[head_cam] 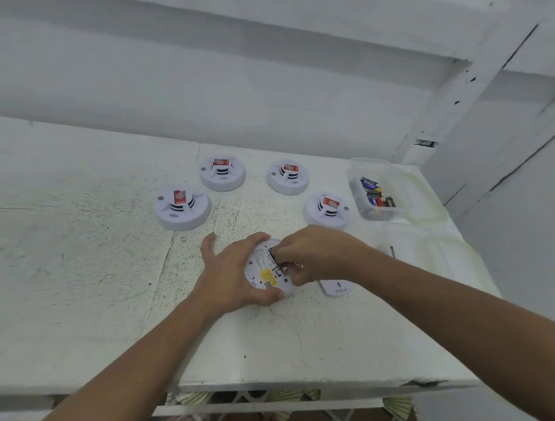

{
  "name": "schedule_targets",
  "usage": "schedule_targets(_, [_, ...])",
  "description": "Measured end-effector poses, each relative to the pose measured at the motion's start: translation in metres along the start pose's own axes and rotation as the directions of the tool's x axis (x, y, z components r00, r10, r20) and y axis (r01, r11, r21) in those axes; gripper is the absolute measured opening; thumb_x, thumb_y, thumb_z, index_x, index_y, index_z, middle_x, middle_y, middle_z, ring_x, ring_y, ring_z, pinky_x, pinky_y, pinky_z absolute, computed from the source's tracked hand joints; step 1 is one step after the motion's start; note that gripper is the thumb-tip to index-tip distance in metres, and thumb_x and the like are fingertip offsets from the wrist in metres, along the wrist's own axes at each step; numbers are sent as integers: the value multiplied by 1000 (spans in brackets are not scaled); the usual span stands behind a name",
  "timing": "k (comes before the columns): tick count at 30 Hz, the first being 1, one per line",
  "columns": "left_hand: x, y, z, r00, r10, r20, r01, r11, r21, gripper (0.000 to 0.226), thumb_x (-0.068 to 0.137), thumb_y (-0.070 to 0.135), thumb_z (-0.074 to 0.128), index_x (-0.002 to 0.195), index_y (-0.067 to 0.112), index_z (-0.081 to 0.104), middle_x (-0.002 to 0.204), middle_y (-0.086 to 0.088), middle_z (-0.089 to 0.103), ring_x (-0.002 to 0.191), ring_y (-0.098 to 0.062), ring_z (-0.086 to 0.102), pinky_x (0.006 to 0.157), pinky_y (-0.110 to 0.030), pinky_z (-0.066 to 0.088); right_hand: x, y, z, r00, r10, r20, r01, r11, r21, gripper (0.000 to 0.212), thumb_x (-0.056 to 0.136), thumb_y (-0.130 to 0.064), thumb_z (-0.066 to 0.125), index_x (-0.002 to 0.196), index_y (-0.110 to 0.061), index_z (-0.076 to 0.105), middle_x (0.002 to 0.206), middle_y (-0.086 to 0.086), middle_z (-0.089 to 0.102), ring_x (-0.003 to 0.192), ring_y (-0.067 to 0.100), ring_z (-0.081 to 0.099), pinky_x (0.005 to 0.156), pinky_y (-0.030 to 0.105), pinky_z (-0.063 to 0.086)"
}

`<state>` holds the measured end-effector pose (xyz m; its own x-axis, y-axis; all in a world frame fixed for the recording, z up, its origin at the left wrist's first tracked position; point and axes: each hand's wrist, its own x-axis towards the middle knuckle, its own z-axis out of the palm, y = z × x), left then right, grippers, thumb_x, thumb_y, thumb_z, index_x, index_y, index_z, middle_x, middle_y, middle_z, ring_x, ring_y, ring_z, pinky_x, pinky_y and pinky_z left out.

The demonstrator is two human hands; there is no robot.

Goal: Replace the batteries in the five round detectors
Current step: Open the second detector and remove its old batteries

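Nearest, at the front of the rough white-painted table (83, 314): round white plastic detector (262, 276), turned underside up, yellow label showing, raised slightly off the surface.

Gripped at the rim by the left hand (231, 276), thumb curled round the near edge, fingers over the far edge (one finger sticking out free toward the back).

Right hand (316, 256) over the detector's right half, fingers curled, tips bunched in the open battery bay; cannot tell whether they have hold of a cell (too small, hidden by the fingers).

Just right of the detector, partly under the right wrist: small white plastic cover piece (337, 290), flat on the table.

Farther back, in a loose arc, apart from both hands, four more, dome up, red sticker on each: left detector (182, 214), back-left detector (223, 181), back-right detector (288, 184), right detector (327, 216).

Beyond the right detector, near the table's right edge: clear rectangular plastic box (363, 166) holding loose cylindrical batteries (376, 198) in blue, black and red jackets.

Behind all: plain white wall (201, 86).
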<state>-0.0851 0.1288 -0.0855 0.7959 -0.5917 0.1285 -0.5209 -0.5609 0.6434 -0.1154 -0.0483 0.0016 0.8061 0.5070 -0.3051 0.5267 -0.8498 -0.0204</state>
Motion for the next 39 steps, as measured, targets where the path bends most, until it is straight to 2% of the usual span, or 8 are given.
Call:
schedule_targets(12, [-1,2,-1,1000,-20,5,20,1000,-11,102,44,80,54,135,35,37,106,23,51,105,5,45,112,-45,-14,-16,2,18,998,25,-59,-19,995,98,32,82,1,53,110,-12,62,110,4,63,99,25,55,79,40,49])
schedule_targets(19, [-3,4,-2,1000,-9,0,9,1000,2,101,46,80,53,134,36,37,106,25,50,104,6,43,111,-43,-14,-25,5,18,987,147,-73,-109,921,375,27,86,-14,66,112,-19,68,107,-3,68,96,12,60,85,26,48])
schedule_targets(22, [-3,4,-2,1000,-13,-2,13,1000,13,100,46,81,53,134,37,36,106,24,50,104,6,42,111,-42,-13,-28,6,15,960,271,-71,-155,726,670,18,86,-20,68,103,-22,71,100,-5,71,92,7,65,87,24,52])
schedule_targets(26, [-3,6,-3,1000,-16,3,16,1000,25,99,47,81,52,134,37,36,105,26,49,105,4,42,111,-44,-13,-28,6,12,846,531,-42,-88,218,972,15,92,-9,57,98,-8,71,83,7,71,81,17,68,87,33,56])
schedule_targets(29, [-4,7,-4,999,-32,4,31,999,38,101,46,82,50,135,38,35,107,25,49,105,4,41,112,-44,-14,-30,7,10,771,620,147,46,-285,957,24,95,-4,45,104,1,66,78,16,62,73,30,67,84,45,57])
schedule_targets(31, [-4,7,-3,999,-34,-2,34,999,41,101,46,82,50,136,38,35,104,26,49,103,4,41,111,-43,-15,-37,10,9,745,629,221,131,-464,876,25,96,-5,44,107,1,65,80,17,58,69,30,66,73,43,59])
schedule_targets(34, [-4,5,-2,1000,-22,-19,22,999,29,101,45,83,52,134,38,37,102,27,50,101,5,44,111,-41,-15,-54,20,8,671,701,243,175,-468,866,23,96,-6,46,107,-2,65,81,16,57,66,27,64,66,38,59])
schedule_targets(39, [-3,4,0,999,-18,-27,19,999,36,100,45,83,52,133,39,38,103,23,53,101,5,42,110,-37,-16,-102,47,10,443,874,197,-94,-173,980,4,90,-3,57,93,-5,57,81,19,58,56,28,61,62,41,61])
